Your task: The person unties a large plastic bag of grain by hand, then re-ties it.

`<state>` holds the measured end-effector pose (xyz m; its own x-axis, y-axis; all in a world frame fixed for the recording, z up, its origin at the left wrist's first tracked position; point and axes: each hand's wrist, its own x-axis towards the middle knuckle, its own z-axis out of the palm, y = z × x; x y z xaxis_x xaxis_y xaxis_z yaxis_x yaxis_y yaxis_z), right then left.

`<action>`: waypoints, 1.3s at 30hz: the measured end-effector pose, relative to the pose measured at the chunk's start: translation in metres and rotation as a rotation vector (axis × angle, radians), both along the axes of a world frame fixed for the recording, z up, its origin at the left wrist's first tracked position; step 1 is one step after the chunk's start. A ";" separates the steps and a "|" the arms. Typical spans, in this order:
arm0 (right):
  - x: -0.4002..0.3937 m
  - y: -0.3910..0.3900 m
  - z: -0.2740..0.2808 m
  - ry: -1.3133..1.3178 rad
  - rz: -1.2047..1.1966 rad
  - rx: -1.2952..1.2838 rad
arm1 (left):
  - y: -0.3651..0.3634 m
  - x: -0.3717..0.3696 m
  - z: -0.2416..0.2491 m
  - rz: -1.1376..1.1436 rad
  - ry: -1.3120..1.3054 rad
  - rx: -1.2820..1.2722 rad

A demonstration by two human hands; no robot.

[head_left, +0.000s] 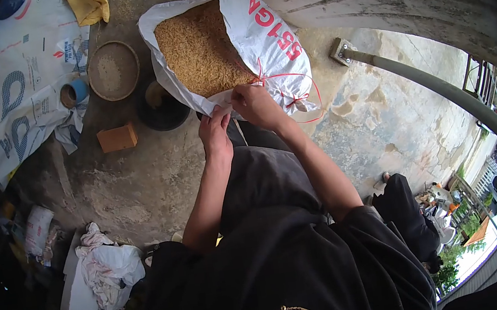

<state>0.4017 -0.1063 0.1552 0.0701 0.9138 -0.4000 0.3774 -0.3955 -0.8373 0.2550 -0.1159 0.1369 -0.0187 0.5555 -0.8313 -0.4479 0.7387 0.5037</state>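
Observation:
A white woven sack [270, 33] with red lettering lies with its mouth wide apart, full of golden-brown husks or unhulled grain [194, 55]. At the sack's near rim, my left hand [216, 135] pinches the white fabric. Close beside it, my right hand [257, 105] is closed on the same rim, its fingertips partly hidden. Red string [285, 76] is tied around gathered parts of the sack and loops out to the right of my right hand.
Left of the sack are a round tray [114, 71], a black basin [162, 119], a brick-coloured block [117, 138] and a blue-rimmed cup [74, 93] by printed plastic sheeting [8, 92]. A metal pole [432, 71] runs along the right. Someone in dark clothes [404, 213] is at lower right.

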 end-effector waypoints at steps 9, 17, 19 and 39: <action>0.002 0.002 0.000 -0.058 0.119 -0.073 | -0.005 -0.003 -0.009 -0.014 -0.029 0.026; -0.001 0.008 0.008 -0.106 0.125 -0.108 | -0.004 -0.002 -0.009 -0.052 0.001 0.012; -0.003 0.005 0.001 -0.103 0.092 -0.042 | -0.001 0.001 -0.004 -0.059 0.002 0.004; 0.010 0.019 0.009 -0.238 0.157 -0.154 | 0.005 0.009 -0.011 0.005 0.028 0.089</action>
<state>0.4113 -0.0875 0.1645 0.0412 0.8511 -0.5235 0.6219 -0.4319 -0.6532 0.2642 -0.1104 0.1257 -0.0439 0.6268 -0.7779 -0.4361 0.6885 0.5794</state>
